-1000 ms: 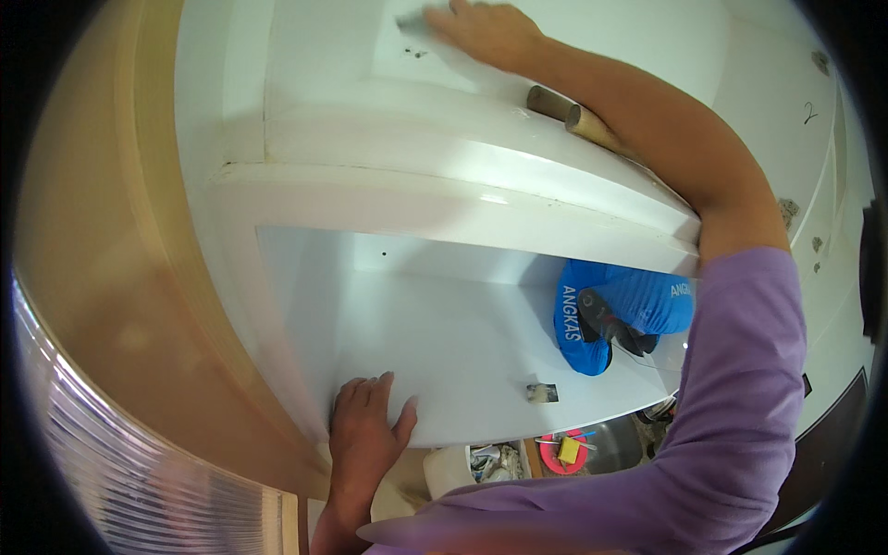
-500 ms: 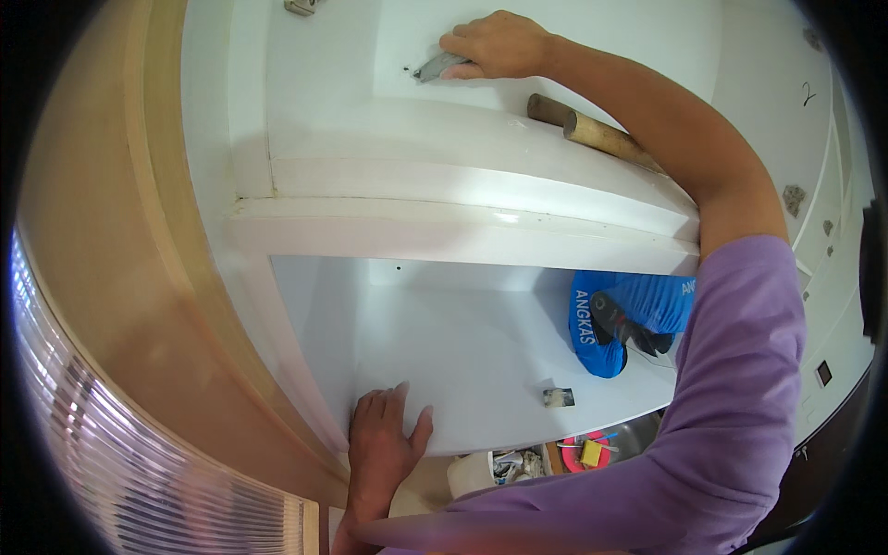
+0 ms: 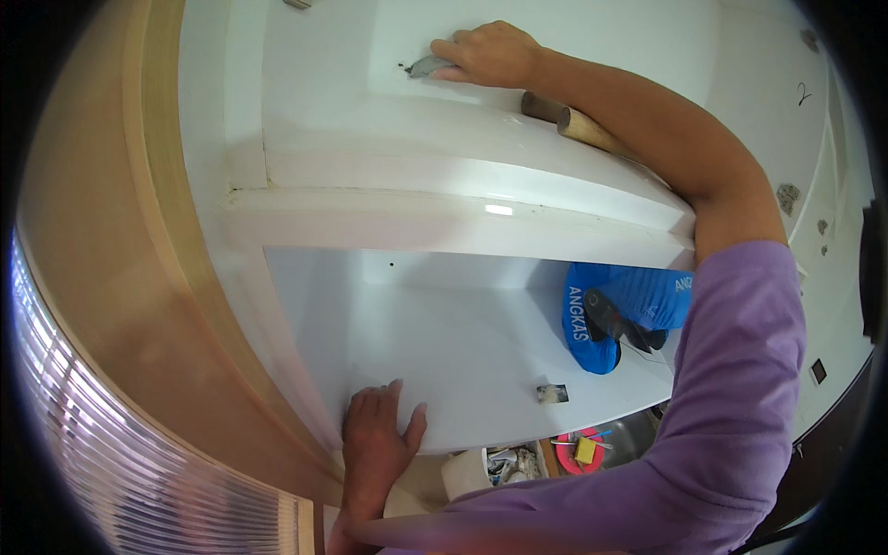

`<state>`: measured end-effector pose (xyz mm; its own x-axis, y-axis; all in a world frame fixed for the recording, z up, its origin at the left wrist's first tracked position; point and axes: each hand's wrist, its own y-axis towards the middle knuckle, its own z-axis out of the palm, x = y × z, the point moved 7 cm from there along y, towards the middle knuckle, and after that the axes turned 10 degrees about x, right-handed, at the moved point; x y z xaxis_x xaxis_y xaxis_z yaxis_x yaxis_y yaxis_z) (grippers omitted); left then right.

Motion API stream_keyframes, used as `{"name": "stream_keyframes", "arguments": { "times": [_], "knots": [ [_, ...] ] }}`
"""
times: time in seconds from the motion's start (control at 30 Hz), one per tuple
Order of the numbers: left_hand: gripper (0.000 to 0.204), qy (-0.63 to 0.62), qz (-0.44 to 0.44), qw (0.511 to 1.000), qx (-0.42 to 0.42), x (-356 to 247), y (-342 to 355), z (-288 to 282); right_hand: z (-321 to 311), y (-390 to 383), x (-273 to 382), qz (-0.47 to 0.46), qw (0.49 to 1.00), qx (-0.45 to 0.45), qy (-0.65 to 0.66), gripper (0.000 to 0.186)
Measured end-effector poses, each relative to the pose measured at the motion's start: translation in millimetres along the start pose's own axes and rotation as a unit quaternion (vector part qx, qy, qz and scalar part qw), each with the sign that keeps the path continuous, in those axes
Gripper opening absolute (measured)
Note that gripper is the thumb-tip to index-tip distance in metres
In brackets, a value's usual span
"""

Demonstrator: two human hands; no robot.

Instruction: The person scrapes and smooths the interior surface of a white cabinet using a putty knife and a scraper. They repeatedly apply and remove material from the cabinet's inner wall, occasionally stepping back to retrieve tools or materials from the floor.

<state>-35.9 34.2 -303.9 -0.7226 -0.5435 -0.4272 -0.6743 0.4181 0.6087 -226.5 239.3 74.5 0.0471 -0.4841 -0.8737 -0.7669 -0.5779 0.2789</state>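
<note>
At the top, my right hand (image 3: 490,55) is closed around a grey tool that looks like a utility knife (image 3: 429,66). Its tip meets a small dark damaged spot (image 3: 404,68) in the white back panel of the upper cabinet compartment. Most of the tool is covered by my fingers. Below and left, my left hand (image 3: 377,433) lies palm down on the white lower shelf (image 3: 453,351) near its front left corner, fingers stretched and thumb apart, holding nothing. Beneath my right forearm, two round wooden handles (image 3: 586,129) rest in the upper compartment; their far ends are hidden.
A blue cap or bag (image 3: 581,342) with a black-handled tool (image 3: 618,319) lies at the lower shelf's right. Nearby is a small dark-and-pale piece (image 3: 552,394). Below stand a white bin (image 3: 467,475) and a pink basin (image 3: 571,462) with a yellow sponge (image 3: 585,450). A ribbed panel (image 3: 185,490) borders the left.
The whole view has shifted slightly, with things sitting a little farther left and up. My right hand still keeps the tool's tip at the same spot. My left hand stays on the shelf.
</note>
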Motion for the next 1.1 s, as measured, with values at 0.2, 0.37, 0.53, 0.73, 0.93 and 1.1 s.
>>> {"name": "stream_keyframes", "arguments": {
  "times": [0.2,0.37,0.53,0.73,0.93,1.1],
  "knots": [
    [0.042,-0.014,0.001,1.000,-0.006,0,3,-1,0,3,-2,-0.001,1.000,0.009,0.018,0.047],
    [0.042,-0.020,-0.006,1.000,-0.003,1,0,-3,3,3,-3,-0.035,0.999,0.013,0.019,0.051],
    [0.041,-0.011,-0.004,1.000,-0.015,0,-1,-5,-16,2,8,-0.094,0.995,-0.025,0.029,0.053],
    [0.041,-0.024,0.006,0.999,-0.022,-2,-1,-3,-36,34,2,-0.084,0.996,0.035,0.008,0.063],
    [0.040,-0.013,-0.001,1.000,-0.014,0,-2,-4,-31,30,22,-0.093,0.993,0.047,0.056,0.065],
    [0.041,-0.026,-0.009,1.000,-0.007,1,0,-2,-42,20,2,-0.072,0.993,0.026,0.086,0.060]
  ]
}}
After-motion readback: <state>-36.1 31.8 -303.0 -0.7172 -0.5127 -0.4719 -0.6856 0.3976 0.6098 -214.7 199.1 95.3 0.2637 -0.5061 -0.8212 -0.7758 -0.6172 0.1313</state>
